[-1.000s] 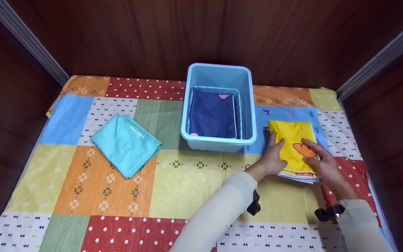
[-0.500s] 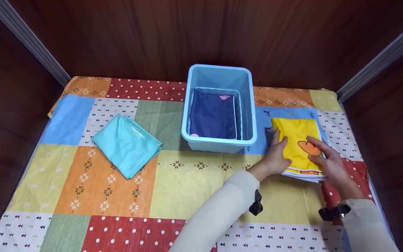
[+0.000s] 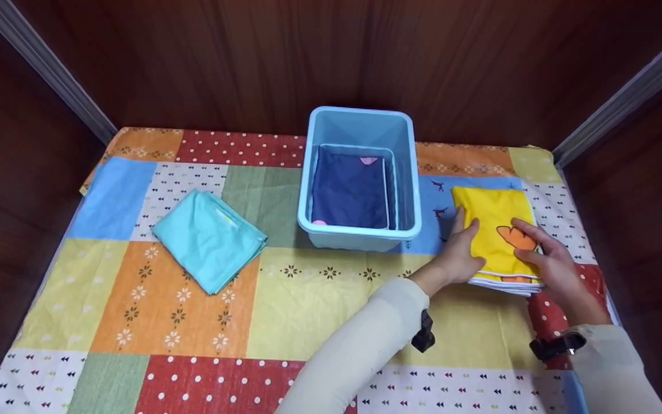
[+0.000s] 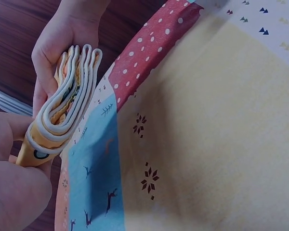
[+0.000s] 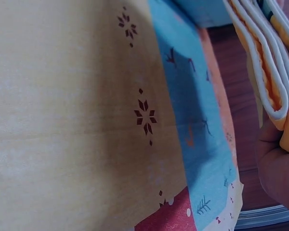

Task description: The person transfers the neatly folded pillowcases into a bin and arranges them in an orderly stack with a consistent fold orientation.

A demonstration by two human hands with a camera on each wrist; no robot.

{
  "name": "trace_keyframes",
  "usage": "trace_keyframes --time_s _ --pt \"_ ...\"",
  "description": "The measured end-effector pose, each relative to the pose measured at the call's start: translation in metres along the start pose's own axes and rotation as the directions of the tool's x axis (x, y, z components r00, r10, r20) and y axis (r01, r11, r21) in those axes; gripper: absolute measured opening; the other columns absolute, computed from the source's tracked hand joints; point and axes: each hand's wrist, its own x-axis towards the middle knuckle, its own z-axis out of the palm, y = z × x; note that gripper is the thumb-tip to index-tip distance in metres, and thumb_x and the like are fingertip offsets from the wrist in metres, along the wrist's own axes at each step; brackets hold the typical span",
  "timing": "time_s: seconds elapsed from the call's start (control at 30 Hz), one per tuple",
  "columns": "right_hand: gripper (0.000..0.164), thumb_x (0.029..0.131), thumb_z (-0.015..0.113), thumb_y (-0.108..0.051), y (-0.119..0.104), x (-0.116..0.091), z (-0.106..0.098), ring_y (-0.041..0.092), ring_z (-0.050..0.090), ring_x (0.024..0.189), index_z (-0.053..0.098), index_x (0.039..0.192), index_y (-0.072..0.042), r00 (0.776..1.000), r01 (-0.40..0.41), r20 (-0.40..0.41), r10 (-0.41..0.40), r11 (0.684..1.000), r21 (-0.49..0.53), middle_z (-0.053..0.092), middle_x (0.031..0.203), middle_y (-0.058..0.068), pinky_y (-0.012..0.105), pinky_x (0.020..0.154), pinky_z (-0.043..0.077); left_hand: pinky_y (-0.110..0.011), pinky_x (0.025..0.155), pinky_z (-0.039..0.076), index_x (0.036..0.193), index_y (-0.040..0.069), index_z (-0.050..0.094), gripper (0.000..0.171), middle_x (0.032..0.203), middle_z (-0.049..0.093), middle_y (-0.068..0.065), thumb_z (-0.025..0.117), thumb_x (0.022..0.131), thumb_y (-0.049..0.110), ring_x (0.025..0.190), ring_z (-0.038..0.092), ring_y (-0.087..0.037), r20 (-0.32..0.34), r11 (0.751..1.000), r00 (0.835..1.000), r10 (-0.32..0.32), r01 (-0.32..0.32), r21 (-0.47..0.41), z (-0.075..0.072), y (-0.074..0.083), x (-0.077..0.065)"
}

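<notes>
A patchwork-covered counter [image 3: 308,299] is backed by a dark, wood-grained wall [image 3: 239,69], and grey metal strips [image 3: 624,98] are seen running up the corners. Above the counter, a folded yellow cloth [image 3: 489,215] is held between two hands: its left side is gripped by the left hand [image 3: 460,253], its right side by the right hand [image 3: 558,267], with fingers and thumb closed on the fabric in each case. An orange print [image 3: 515,237] is shown on its upper face, just beside the right hand's fingertips. In the wrist views, several white-edged layers are seen stacked between the hands. To the left of the left hand, and a little farther from the person, a light-blue bin [image 3: 360,232] is placed upright, and a folded navy cloth [image 3: 348,192] is contained in it. Well apart from the left hand, farther left past the bin, a folded turquoise cloth [image 3: 207,238] is laid askew on the counter. Both forearms are covered by pale sleeves [image 3: 360,339].
</notes>
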Motion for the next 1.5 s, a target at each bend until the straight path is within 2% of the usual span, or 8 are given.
trace_keyframes --time_s 0.2,0.33,0.6,0.77,0.9,1.17,1.5 --pt "0.058 0.101 0.06 -0.005 -0.005 -0.001 0.001 0.008 0.062 0.099 0.046 0.155 -0.022 1.0 0.007 0.009 -0.008 0.995 0.097 0.038 0.145 -0.005 0.019 0.082 0.056 -0.013 0.111 0.029 0.159 0.005 0.031 0.077 0.172 -0.002 -0.002 0.069 0.092 -0.002 0.155 0.009 -0.013 0.003 1.0 1.0 0.006 -0.006 -0.014 0.0 0.003 0.002" --pt "0.059 0.101 0.061 -0.007 -0.01 -0.002 -0.001 0.013 0.068 0.091 0.046 0.155 -0.026 1.0 -0.029 0.012 0.028 0.992 0.126 0.041 0.14 -0.007 0.022 0.079 0.058 -0.012 0.111 0.029 0.159 0.008 0.031 0.078 0.172 -0.003 0.0 0.07 0.092 0.0 0.155 0.01 -0.012 -0.003 1.0 1.0 -0.007 0.007 -0.001 -0.001 0.007 0.002" --pt "0.058 0.102 0.057 -0.002 -0.017 -0.003 -0.001 0.011 0.067 0.096 0.046 0.155 -0.023 0.999 -0.008 0.049 -0.001 0.983 0.182 0.045 0.138 -0.008 0.022 0.083 0.057 -0.012 0.108 0.033 0.159 0.006 0.031 0.077 0.172 -0.004 -0.002 0.069 0.093 -0.001 0.155 0.012 -0.015 -0.002 0.999 1.0 0.018 -0.018 -0.027 -0.004 0.013 0.001" --pt "0.057 0.103 0.054 -0.002 -0.022 -0.004 -0.003 0.016 0.071 0.095 0.048 0.154 -0.026 0.997 -0.035 0.078 0.016 0.968 0.247 0.052 0.135 -0.007 0.027 0.082 0.059 -0.012 0.109 0.032 0.159 0.006 0.031 0.076 0.172 -0.004 -0.002 0.07 0.093 0.0 0.155 0.012 -0.015 -0.008 0.999 1.0 0.025 -0.025 -0.025 -0.005 0.018 0.001" --pt "0.055 0.103 0.054 -0.002 -0.025 -0.005 -0.003 0.016 0.071 0.094 0.05 0.152 -0.027 0.997 -0.037 0.077 0.017 0.964 0.263 0.055 0.132 -0.008 0.027 0.082 0.059 -0.012 0.11 0.03 0.158 0.006 0.032 0.076 0.172 -0.002 -0.003 0.07 0.093 0.001 0.154 0.012 -0.013 -0.018 1.0 1.0 0.026 -0.026 -0.016 -0.005 0.022 0.001" --pt "0.053 0.103 0.052 0.0 -0.03 -0.006 -0.004 0.016 0.072 0.092 0.052 0.151 -0.023 0.996 0.019 0.082 -0.04 0.97 0.242 0.055 0.132 -0.006 0.026 0.08 0.059 -0.011 0.111 0.028 0.159 0.005 0.031 0.076 0.172 -0.002 -0.002 0.07 0.093 0.002 0.154 0.012 -0.01 -0.013 0.999 0.999 0.046 -0.046 -0.02 -0.007 0.026 0.0" --pt "0.057 0.103 0.056 -0.005 -0.045 -0.012 -0.007 0.018 0.073 0.097 0.048 0.153 -0.03 0.997 -0.045 0.072 0.029 0.971 0.233 0.056 0.132 -0.007 0.03 0.084 0.059 -0.01 0.11 0.028 0.159 0.007 0.031 0.076 0.172 -0.004 -0.001 0.07 0.094 0.004 0.154 0.012 -0.01 -0.012 0.999 0.999 0.052 -0.053 -0.012 -0.009 0.035 -0.003"
